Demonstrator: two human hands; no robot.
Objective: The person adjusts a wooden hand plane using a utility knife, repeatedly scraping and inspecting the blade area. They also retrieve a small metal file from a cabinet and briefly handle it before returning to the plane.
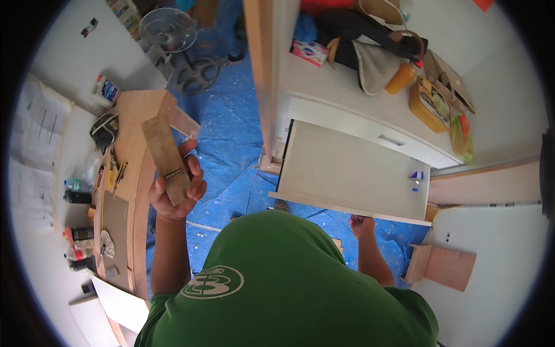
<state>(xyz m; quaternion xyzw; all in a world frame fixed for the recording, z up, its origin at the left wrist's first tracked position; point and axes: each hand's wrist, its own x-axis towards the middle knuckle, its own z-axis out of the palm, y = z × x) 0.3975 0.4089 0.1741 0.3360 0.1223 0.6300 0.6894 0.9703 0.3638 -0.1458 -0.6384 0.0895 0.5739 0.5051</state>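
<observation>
In my raised left hand (pixel 192 188) is a wooden hand plane (pixel 163 151), a long block with a slot across it, held tilted with the fingers wrapped round its lower part. My right hand (pixel 362 227) is closed at the front edge of a pulled-out drawer (pixel 347 168), with its fingertips partly hidden. The drawer has a pale bottom, and a small blue and white item (pixel 415 176) lies at its right end. Above it is another white drawer front (pixel 358 124) with a metal handle.
A wooden workbench (pixel 136 110) at left carries pliers (pixel 120 174), bottles and a rag (pixel 107 243). Blue sheeting (pixel 231 133) covers the floor. A fan (pixel 169 30) stands behind, near another person's legs (pixel 228 26). Clothes, an orange bottle (pixel 403 78) and a yellow box (pixel 429 107) lie on the cabinet top.
</observation>
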